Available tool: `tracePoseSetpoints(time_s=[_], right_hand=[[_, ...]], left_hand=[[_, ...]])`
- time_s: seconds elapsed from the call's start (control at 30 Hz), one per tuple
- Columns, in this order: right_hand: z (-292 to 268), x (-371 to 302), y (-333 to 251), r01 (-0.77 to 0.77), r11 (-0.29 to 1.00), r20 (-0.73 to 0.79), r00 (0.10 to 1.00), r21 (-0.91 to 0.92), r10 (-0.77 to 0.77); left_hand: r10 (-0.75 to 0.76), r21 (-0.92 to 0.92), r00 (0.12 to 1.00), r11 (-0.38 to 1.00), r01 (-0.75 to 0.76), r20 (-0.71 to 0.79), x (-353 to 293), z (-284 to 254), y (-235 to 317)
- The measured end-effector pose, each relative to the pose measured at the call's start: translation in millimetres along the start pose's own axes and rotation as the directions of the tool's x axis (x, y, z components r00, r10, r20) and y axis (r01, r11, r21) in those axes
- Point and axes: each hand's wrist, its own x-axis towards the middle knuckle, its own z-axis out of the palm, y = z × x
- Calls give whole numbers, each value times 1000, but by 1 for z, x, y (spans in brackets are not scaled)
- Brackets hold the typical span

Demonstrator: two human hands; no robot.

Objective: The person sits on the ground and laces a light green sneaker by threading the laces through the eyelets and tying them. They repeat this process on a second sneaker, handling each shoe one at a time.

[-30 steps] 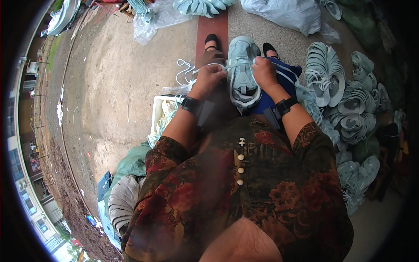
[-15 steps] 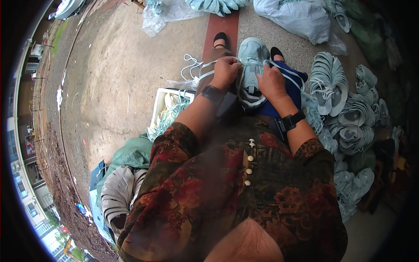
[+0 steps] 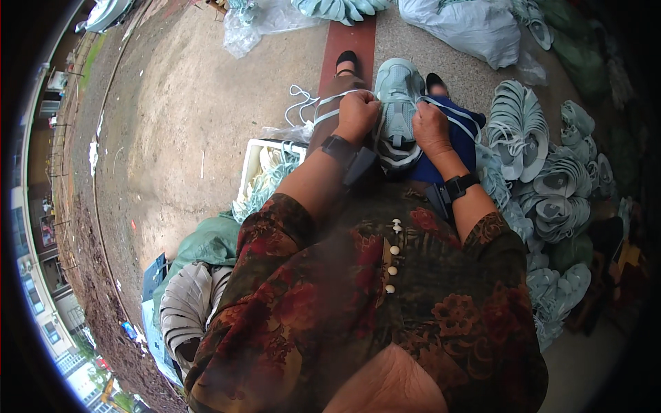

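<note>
A pale blue-green shoe upper [image 3: 398, 89] lies on my lap, its toe pointing away from me. On its left side, my left hand [image 3: 357, 115] is closed on one end of a light blue shoelace [image 3: 328, 117], whose slack loops out to the left. At the shoe's right edge, my right hand [image 3: 432, 128] pinches the other part of the lace, which trails to the right over a blue cloth [image 3: 444, 155]. The lace crosses the front of the shoe between both hands.
A white bin [image 3: 253, 157] with loose laces stands at my left. Stacked shoe uppers [image 3: 518, 131] lie in bundles at my right. Whitish sacks [image 3: 461, 31] are at the far right, and a green bag [image 3: 206, 241] with beige uppers [image 3: 186, 303] is near left.
My right hand has closed more, its fingers now curled on the lace. My left hand stays nearly where it was, with the lace still in it.
</note>
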Motion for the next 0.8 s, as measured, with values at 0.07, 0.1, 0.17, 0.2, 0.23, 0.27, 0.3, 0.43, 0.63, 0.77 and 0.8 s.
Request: tracePoseSetpoints(time_s=[0.07, 0.1, 0.17, 0.2, 0.23, 0.27, 0.3, 0.43, 0.63, 0.77, 0.8], right_hand=[[1, 1, 0, 46, 999, -46, 998, 9, -46], [1, -1, 0, 69, 997, -38, 997, 21, -68], [-4, -1, 1, 118, 992, -26, 993, 36, -117], [-6, 0, 2, 119, 992, -15, 993, 38, -119], [-6, 1, 2, 120, 992, -4, 993, 41, -120], [-7, 1, 2, 121, 992, 8, 993, 44, -121], [-7, 1, 1, 84, 996, 15, 996, 9, -85], [-19, 4, -26, 123, 991, -86, 989, 60, -118], [8, 20, -34, 259, 950, -38, 966, 175, -257], [13, 20, -35, 196, 978, 43, 979, 76, -200], [14, 19, -36, 185, 981, 57, 980, 64, -189]], left_hand=[[51, 96, 998, 994, -46, -48, -6, 0, 11], [78, 144, 995, 987, -67, -69, -8, 0, 14], [117, 241, 993, 965, -105, -33, -7, 1, 19], [135, 288, 991, 949, -125, -14, -7, 1, 21], [100, 242, 995, 965, -101, 13, -5, -1, 19], [67, 196, 997, 978, -74, 42, 0, -5, 16], [35, 150, 997, 988, -45, 71, 2, -7, 15], [167, 258, 986, 953, -155, -22, -11, -4, 22], [347, 510, 923, 771, -382, 167, -21, -5, 24], [327, 503, 928, 781, -370, 175, -24, -2, 22], [298, 495, 942, 801, -336, 158, -24, -2, 22]])
